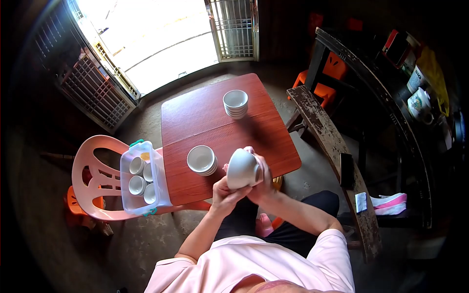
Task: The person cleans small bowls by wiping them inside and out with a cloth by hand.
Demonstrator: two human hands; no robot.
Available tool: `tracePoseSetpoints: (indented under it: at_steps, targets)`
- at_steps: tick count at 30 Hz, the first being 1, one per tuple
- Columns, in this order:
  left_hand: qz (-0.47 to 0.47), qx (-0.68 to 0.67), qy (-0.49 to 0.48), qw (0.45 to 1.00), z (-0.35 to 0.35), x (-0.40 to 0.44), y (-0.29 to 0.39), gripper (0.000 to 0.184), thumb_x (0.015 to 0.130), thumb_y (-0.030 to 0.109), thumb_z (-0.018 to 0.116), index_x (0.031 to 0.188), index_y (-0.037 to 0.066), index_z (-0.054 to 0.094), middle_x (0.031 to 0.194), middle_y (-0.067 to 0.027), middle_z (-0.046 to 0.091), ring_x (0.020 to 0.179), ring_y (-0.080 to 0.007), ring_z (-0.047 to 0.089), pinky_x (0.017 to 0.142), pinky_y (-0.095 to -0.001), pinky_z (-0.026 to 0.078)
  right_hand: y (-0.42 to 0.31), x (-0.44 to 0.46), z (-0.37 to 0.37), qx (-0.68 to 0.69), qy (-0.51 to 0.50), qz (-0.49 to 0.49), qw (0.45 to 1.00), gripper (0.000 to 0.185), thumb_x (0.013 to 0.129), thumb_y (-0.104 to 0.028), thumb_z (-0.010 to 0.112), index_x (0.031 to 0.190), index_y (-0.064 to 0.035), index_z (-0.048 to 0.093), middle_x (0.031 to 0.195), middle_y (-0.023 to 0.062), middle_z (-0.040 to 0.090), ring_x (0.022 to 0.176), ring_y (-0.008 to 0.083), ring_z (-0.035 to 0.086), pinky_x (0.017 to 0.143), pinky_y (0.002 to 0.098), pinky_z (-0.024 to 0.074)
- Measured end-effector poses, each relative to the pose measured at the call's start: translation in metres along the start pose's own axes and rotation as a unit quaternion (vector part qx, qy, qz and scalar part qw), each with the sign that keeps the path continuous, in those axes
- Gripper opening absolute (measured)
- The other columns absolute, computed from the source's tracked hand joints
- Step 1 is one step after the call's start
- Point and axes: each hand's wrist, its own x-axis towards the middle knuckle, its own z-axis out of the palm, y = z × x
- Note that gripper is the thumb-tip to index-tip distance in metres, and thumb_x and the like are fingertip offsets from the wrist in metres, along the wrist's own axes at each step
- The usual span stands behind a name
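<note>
A white bowl (241, 169) is held tilted on its side between both hands, above the near edge of the reddish-brown table (195, 127). My left hand (226, 196) grips its lower left side. My right hand (263, 179) wraps round its right side and base, with some fingers hidden behind the bowl. Left of the hands, a short stack of white bowls (202, 159) stands on the table. A taller stack of bowls (236, 103) stands farther back.
At the left, a clear plastic box (131, 199) holding several white cups (137, 185) rests on a pink chair (88, 207). A worn wooden bench (328, 128) on the right carries a phone (347, 171). Beyond it stands an orange stool (334, 68). A bright doorway opens ahead.
</note>
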Motion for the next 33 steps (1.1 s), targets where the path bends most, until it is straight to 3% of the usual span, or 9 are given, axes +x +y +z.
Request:
tracePoseSetpoints:
  at_steps: [3,5,14,18,21,27,29,31,33]
  targets:
    - [-0.104,-0.053,-0.001,0.993,0.014,0.004,0.032,0.034,0.08,0.002,0.071,0.111,-0.005,0.059,0.105,-0.0113,0.066,0.094,-0.0172,0.065,0.084,-0.0301,0.052,-0.028,0.016,-0.002,-0.242,-0.08,0.048,0.966,0.039,0.098,-0.039,0.034,0.107,-0.0064,0.053,0.102,0.0077,0.058,0.098,0.0193,0.057,0.091,0.0358,0.0461]
    - [-0.18,-0.157,0.006,0.971,0.008,0.005,0.053,0.04,0.079,0.003,0.071,0.116,-0.005,0.056,0.105,-0.0135,0.065,0.093,-0.0181,0.066,0.083,-0.0303,0.053,-0.054,0.019,0.034,-0.529,-0.123,0.042,0.839,0.044,0.097,-0.041,0.037,0.107,-0.0024,0.057,0.107,0.0122,0.06,0.102,0.0195,0.057,0.09,0.0331,0.0463]
    - [-0.118,-0.047,-0.134,0.983,0.001,0.001,0.025,0.03,0.08,-0.006,0.069,0.107,-0.001,0.057,0.105,-0.005,0.063,0.1,-0.0112,0.059,0.084,-0.0257,0.052,-0.056,-0.016,0.085,-0.868,-0.262,-0.147,0.395,0.023,0.087,-0.025,0.051,0.1,-0.0116,0.065,0.091,0.0125,0.059,0.082,0.0288,0.06,0.073,0.0425,0.0501]
    - [-0.132,0.084,-0.122,0.98,0.015,-0.001,0.038,0.029,0.084,0.001,0.07,0.11,-0.003,0.058,0.101,-0.0048,0.064,0.093,-0.0092,0.06,0.083,-0.0244,0.05,-0.057,0.005,0.056,-0.783,-0.211,-0.104,0.575,0.021,0.085,-0.021,0.049,0.089,-0.0084,0.065,0.081,0.0137,0.06,0.078,0.0307,0.06,0.072,0.0412,0.05]
    - [-0.073,0.118,-0.115,0.984,0.015,-0.005,0.031,0.027,0.081,-0.001,0.071,0.106,-0.005,0.061,0.1,-0.0067,0.066,0.091,-0.0095,0.061,0.081,-0.0224,0.049,-0.058,0.02,0.027,-0.434,-0.119,0.124,0.884,0.026,0.09,-0.019,0.041,0.083,-0.0013,0.059,0.087,0.0112,0.062,0.089,0.0218,0.062,0.081,0.036,0.0484]
    - [-0.013,0.199,-0.071,0.977,0.002,-0.009,0.016,0.028,0.08,0.0,0.072,0.106,-0.005,0.062,0.097,-0.0053,0.067,0.086,-0.0087,0.061,0.076,-0.0213,0.049,-0.046,0.009,0.043,-0.241,0.019,0.111,0.964,0.03,0.094,-0.025,0.037,0.087,-0.0027,0.056,0.102,0.0116,0.058,0.099,0.0254,0.059,0.091,0.0364,0.0449]
    - [-0.031,0.167,-0.035,0.985,0.01,-0.005,0.023,0.029,0.081,0.0,0.072,0.107,-0.005,0.061,0.097,-0.0051,0.067,0.086,-0.0086,0.061,0.076,-0.0211,0.049,-0.042,0.011,0.041,-0.569,-0.128,-0.09,0.808,0.025,0.09,-0.024,0.047,0.098,-0.0047,0.06,0.118,0.0133,0.056,0.116,0.0284,0.052,0.097,0.0406,0.0422]
    - [0.002,0.189,-0.026,0.982,0.01,-0.003,0.024,0.024,0.081,-0.001,0.071,0.103,-0.002,0.061,0.092,-0.0014,0.065,0.082,-0.0077,0.059,0.07,-0.0204,0.049,-0.039,-0.006,0.058,-0.824,-0.221,-0.274,0.445,0.027,0.086,-0.025,0.055,0.103,-0.0058,0.061,0.123,0.0137,0.055,0.123,0.0293,0.048,0.1,0.0431,0.0402]
    - [0.101,0.222,-0.015,0.97,0.009,-0.005,0.018,0.024,0.081,-0.002,0.07,0.103,-0.002,0.06,0.089,-0.0016,0.065,0.081,-0.009,0.06,0.07,-0.0214,0.049,-0.029,-0.016,0.064,-0.829,-0.252,-0.33,0.374,0.028,0.08,-0.02,0.062,0.105,-0.0098,0.065,0.124,0.0126,0.056,0.116,0.0297,0.052,0.095,0.0474,0.0423]
